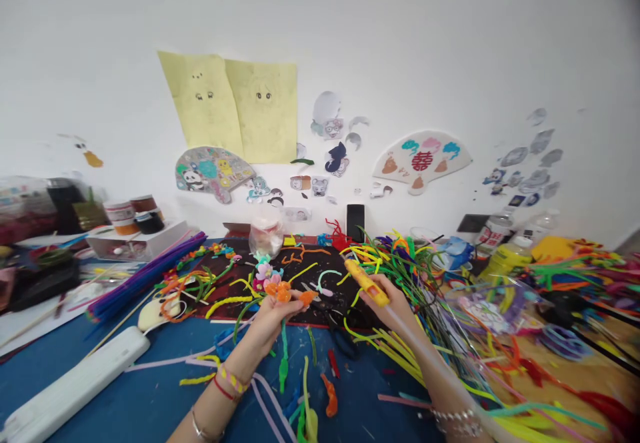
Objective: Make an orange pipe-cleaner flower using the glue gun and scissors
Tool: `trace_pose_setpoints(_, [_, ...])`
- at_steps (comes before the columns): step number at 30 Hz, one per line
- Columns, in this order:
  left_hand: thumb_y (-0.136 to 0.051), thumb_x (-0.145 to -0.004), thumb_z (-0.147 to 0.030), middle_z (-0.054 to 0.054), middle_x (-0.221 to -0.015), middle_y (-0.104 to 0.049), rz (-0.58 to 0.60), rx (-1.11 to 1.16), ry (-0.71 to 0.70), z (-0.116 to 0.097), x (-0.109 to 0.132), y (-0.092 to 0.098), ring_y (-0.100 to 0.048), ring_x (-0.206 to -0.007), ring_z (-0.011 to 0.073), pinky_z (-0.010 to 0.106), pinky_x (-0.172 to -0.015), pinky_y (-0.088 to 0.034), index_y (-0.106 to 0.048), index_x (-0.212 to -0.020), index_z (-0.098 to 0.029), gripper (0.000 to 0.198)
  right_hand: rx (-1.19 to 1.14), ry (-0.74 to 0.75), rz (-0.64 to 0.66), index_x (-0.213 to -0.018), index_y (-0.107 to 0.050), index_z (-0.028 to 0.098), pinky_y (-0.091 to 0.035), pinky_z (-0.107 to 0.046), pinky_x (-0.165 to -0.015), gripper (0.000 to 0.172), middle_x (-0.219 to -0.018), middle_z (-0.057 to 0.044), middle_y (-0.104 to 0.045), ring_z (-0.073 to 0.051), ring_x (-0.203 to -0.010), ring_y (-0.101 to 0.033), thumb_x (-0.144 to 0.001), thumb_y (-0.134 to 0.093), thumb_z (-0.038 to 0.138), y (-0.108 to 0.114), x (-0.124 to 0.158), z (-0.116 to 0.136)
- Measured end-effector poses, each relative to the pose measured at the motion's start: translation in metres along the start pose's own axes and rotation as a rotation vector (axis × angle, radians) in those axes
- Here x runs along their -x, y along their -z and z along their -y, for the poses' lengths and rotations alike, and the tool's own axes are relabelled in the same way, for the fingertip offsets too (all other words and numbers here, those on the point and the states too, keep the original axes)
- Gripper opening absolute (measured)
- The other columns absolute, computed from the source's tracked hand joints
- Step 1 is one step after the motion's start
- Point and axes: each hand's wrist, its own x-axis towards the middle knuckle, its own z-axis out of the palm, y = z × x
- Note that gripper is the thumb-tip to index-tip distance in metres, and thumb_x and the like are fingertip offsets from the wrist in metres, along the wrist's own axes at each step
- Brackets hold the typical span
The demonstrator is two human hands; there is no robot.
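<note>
My left hand [270,319] is closed around a bunch of small pipe-cleaner flowers [267,275] in pink, purple and orange. An orange pipe-cleaner piece [306,297] sticks out at its fingertips, and a green twisted stem [283,363] hangs below the hand. My right hand [387,303] grips a yellow hot glue gun [367,283], its nozzle up and to the left, apart from the flowers. A pale translucent strand runs back from the gun along the forearm. Between the hands, black-handled scissors [344,337] lie partly over the dark mat [320,263].
Many loose pipe cleaners [400,356] cover the right side. A purple-blue bundle [145,283] and a long white device [75,389] lie at left. Bottles [507,259] stand at right rear. A black phone-like object [355,223] leans on the wall, near a plastic-wrapped tub [267,233].
</note>
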Motion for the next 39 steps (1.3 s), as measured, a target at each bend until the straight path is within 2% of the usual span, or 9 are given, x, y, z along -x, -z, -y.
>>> trace_pose_setpoints(3, [-0.071, -0.065, -0.017, 0.004, -0.076, -0.064, 0.014, -0.126, -0.095, -0.002, 0.002, -0.001, -0.058, -0.075, 0.0157, 0.026, -0.073, -0.044, -0.065, -0.073, -0.011, 0.011, -0.321, -0.055, 0.114, -0.085, -0.058, 0.019, -0.040, -0.027, -0.052, 0.029, -0.070, -0.002, -0.061, -0.015, -0.056, -0.051, -0.070, -0.062, 0.043, -0.001, 0.003, 0.006])
trace_pose_setpoints(6, [-0.071, -0.065, -0.018, 0.002, -0.078, -0.063, 0.006, -0.176, -0.144, -0.003, 0.003, -0.002, -0.057, -0.077, 0.0159, 0.027, -0.077, -0.043, -0.065, -0.075, -0.012, 0.013, -0.529, -0.104, 0.263, -0.084, -0.060, 0.016, -0.038, -0.025, -0.047, 0.034, -0.065, -0.002, -0.058, -0.011, -0.047, -0.045, -0.073, -0.059, 0.048, -0.002, 0.006, 0.009])
trace_pose_setpoints(9, [-0.071, -0.064, -0.019, 0.001, -0.078, -0.062, -0.012, -0.214, -0.185, -0.004, 0.005, -0.003, -0.058, -0.078, 0.0170, 0.029, -0.080, -0.044, -0.064, -0.074, -0.014, 0.013, -0.632, -0.127, 0.280, -0.079, -0.059, 0.015, -0.033, -0.023, -0.044, 0.038, -0.055, 0.002, -0.050, -0.008, -0.045, -0.038, -0.073, -0.059, 0.053, -0.004, 0.008, 0.011])
trace_pose_setpoints(13, [-0.071, -0.063, -0.020, 0.002, -0.075, -0.061, -0.038, -0.295, -0.245, -0.003, 0.006, -0.004, -0.058, -0.081, 0.0206, 0.033, -0.081, -0.044, -0.064, -0.073, -0.017, 0.012, -0.621, -0.204, 0.274, -0.066, -0.058, 0.016, -0.029, -0.023, -0.042, 0.038, -0.048, 0.005, -0.042, -0.007, -0.042, -0.034, -0.067, -0.064, 0.053, -0.007, 0.010, 0.015])
trace_pose_setpoints(17, [-0.070, -0.064, -0.020, 0.004, -0.077, -0.064, -0.024, -0.383, -0.298, -0.004, 0.007, -0.004, -0.058, -0.083, 0.0235, 0.037, -0.084, -0.043, -0.067, -0.072, -0.018, 0.009, -0.591, -0.262, 0.254, -0.062, -0.056, 0.017, -0.027, -0.022, -0.039, 0.036, -0.045, 0.005, -0.042, -0.007, -0.041, -0.033, -0.061, -0.069, 0.051, -0.010, 0.011, 0.021])
trace_pose_setpoints(21, [-0.069, -0.065, -0.018, 0.004, -0.079, -0.067, 0.012, -0.415, -0.311, -0.005, 0.009, -0.005, -0.060, -0.083, 0.0229, 0.036, -0.083, -0.044, -0.067, -0.073, -0.018, 0.008, -0.610, -0.288, 0.216, -0.058, -0.051, 0.018, -0.027, -0.021, -0.037, 0.035, -0.043, 0.006, -0.042, -0.007, -0.039, -0.033, -0.057, -0.072, 0.047, -0.014, 0.011, 0.022])
trace_pose_setpoints(28, [-0.068, -0.067, -0.018, 0.006, -0.083, -0.067, 0.018, -0.438, -0.322, -0.004, 0.009, -0.005, -0.061, -0.084, 0.0227, 0.035, -0.083, -0.045, -0.066, -0.076, -0.017, 0.009, -0.610, -0.209, 0.223, -0.069, -0.057, 0.019, -0.034, -0.022, -0.040, 0.021, -0.048, 0.005, -0.047, -0.009, -0.043, -0.040, -0.065, -0.068, 0.037, -0.014, 0.011, 0.024])
trace_pose_setpoints(34, [-0.068, -0.065, -0.018, 0.008, -0.081, -0.068, 0.000, -0.440, -0.303, -0.010, 0.011, -0.010, -0.061, -0.081, 0.0239, 0.035, -0.079, -0.046, -0.067, -0.074, -0.016, 0.009, -0.538, -0.182, 0.223, -0.073, -0.062, 0.019, -0.042, -0.025, -0.043, 0.019, -0.051, 0.002, -0.054, -0.014, -0.050, -0.052, -0.066, -0.067, 0.036, -0.012, 0.011, 0.027])
trace_pose_setpoints(39, [-0.068, -0.066, -0.020, 0.006, -0.081, -0.068, -0.006, -0.488, -0.333, -0.009, 0.011, -0.008, -0.061, -0.081, 0.0231, 0.034, -0.079, -0.045, -0.068, -0.074, -0.017, 0.008, -0.520, -0.181, 0.236, -0.077, -0.064, 0.019, -0.045, -0.025, -0.046, 0.019, -0.054, 0.002, -0.058, -0.016, -0.055, -0.056, -0.067, -0.068, 0.034, -0.012, 0.012, 0.027])
